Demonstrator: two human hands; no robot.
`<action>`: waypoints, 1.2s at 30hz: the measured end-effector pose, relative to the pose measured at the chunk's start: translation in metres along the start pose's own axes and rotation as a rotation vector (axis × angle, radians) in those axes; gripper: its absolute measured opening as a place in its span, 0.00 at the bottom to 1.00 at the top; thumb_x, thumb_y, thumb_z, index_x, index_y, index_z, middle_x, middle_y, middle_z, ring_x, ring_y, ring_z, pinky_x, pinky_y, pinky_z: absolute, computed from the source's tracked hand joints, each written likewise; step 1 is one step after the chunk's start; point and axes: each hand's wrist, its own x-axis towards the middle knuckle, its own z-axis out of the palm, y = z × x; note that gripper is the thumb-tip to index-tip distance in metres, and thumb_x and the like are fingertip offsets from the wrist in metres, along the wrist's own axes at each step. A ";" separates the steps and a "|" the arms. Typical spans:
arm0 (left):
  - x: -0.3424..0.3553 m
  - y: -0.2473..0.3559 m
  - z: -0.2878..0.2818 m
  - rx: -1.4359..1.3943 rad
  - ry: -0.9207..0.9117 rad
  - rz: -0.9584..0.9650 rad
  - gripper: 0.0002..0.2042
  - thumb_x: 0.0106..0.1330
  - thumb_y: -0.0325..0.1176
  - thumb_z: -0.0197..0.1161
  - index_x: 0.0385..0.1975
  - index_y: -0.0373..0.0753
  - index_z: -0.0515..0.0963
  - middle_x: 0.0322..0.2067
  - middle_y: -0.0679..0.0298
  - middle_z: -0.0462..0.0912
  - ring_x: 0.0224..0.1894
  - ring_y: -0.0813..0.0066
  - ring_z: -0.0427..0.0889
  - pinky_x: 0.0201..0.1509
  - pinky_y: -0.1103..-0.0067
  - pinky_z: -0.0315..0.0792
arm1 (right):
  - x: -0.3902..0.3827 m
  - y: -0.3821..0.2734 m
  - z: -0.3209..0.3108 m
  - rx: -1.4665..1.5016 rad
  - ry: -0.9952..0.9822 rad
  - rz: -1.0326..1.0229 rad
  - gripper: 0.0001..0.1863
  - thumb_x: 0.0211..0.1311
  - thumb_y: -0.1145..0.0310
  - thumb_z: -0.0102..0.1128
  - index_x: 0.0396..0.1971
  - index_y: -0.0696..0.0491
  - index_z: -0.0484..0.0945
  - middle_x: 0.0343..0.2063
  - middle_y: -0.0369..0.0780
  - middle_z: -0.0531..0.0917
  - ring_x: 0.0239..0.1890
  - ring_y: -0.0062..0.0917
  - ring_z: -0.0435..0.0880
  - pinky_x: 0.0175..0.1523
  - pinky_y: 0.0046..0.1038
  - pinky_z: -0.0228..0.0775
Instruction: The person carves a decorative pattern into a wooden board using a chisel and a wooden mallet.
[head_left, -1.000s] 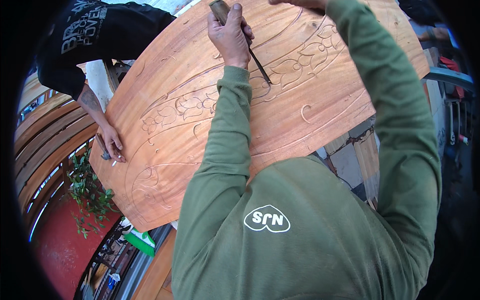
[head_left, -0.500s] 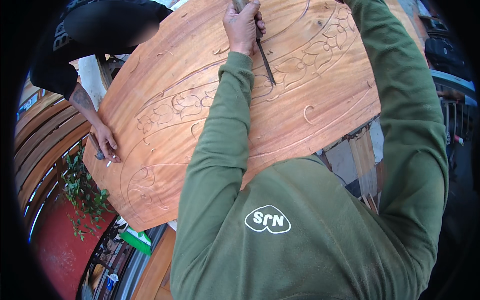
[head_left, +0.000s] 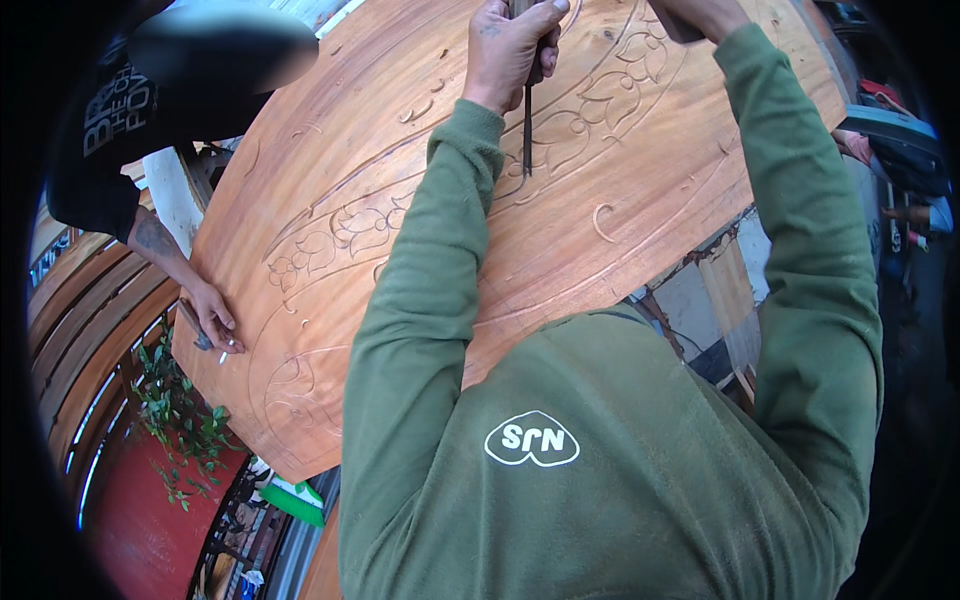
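My left hand [head_left: 505, 55] grips a chisel [head_left: 528, 130] by its handle at the top centre; the thin dark blade angles down onto a large wooden panel [head_left: 580, 260], its tip on a carved line in a floral band. Curled shavings lie on the panel. Near the top edge, my right hand [head_left: 715, 20] is closed on a dark wooden block [head_left: 678, 25], apparently a mallet, partly out of view and held to the right of the chisel.
A co-worker in a dark shirt [head_left: 90, 170] has a hand [head_left: 210, 315] at the panel's left side with a tool and a small white stick. A leafy plant [head_left: 180, 420], red wall [head_left: 135, 500], green brush [head_left: 295, 500] and slatted wood [head_left: 95, 310] surround that side.
The chisel has shifted slightly and stands more upright in my left hand. My right hand has come further into view with the wooden block, and the co-worker's hand sits lower in the picture.
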 end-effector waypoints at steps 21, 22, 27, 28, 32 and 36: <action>-0.001 -0.006 0.024 0.101 -0.263 -0.234 0.14 0.68 0.42 0.72 0.41 0.44 0.74 0.20 0.74 0.74 0.15 0.87 0.71 0.17 0.86 0.65 | -0.087 -0.008 -0.020 0.285 0.271 0.399 0.48 0.48 0.75 0.70 0.74 0.57 0.62 0.55 0.43 0.80 0.57 0.28 0.77 0.64 0.31 0.70; 0.002 -0.010 0.022 0.055 -0.312 -0.232 0.14 0.68 0.42 0.73 0.40 0.45 0.74 0.20 0.74 0.74 0.15 0.86 0.71 0.17 0.85 0.65 | -0.095 -0.006 -0.018 0.066 0.044 0.375 0.47 0.49 0.75 0.70 0.74 0.57 0.63 0.57 0.44 0.80 0.60 0.29 0.77 0.67 0.31 0.68; 0.000 -0.009 0.026 0.115 -0.373 -0.285 0.14 0.68 0.42 0.73 0.41 0.44 0.75 0.21 0.73 0.74 0.16 0.86 0.71 0.17 0.85 0.66 | -0.108 -0.004 -0.046 -0.002 0.108 0.432 0.46 0.49 0.74 0.71 0.73 0.57 0.65 0.62 0.48 0.79 0.65 0.32 0.76 0.71 0.32 0.66; 0.001 -0.010 0.026 0.151 -0.373 -0.277 0.14 0.68 0.42 0.73 0.42 0.44 0.76 0.21 0.73 0.74 0.16 0.86 0.71 0.17 0.85 0.66 | -0.107 -0.005 -0.045 0.019 0.295 0.487 0.47 0.49 0.74 0.71 0.74 0.57 0.63 0.62 0.47 0.79 0.64 0.31 0.76 0.70 0.31 0.66; 0.006 -0.020 0.027 0.174 -0.398 -0.290 0.15 0.71 0.45 0.69 0.46 0.43 0.77 0.22 0.74 0.72 0.17 0.87 0.68 0.19 0.86 0.62 | -0.125 -0.015 -0.025 0.086 0.106 0.564 0.48 0.50 0.75 0.70 0.75 0.57 0.62 0.63 0.46 0.77 0.66 0.32 0.74 0.71 0.32 0.65; -0.002 -0.025 0.035 0.523 -0.431 -0.015 0.20 0.68 0.48 0.68 0.42 0.35 0.76 0.21 0.61 0.81 0.23 0.67 0.83 0.27 0.70 0.78 | -0.134 -0.023 -0.032 0.151 -0.132 0.520 0.48 0.50 0.79 0.68 0.76 0.55 0.61 0.65 0.45 0.76 0.69 0.32 0.72 0.74 0.32 0.62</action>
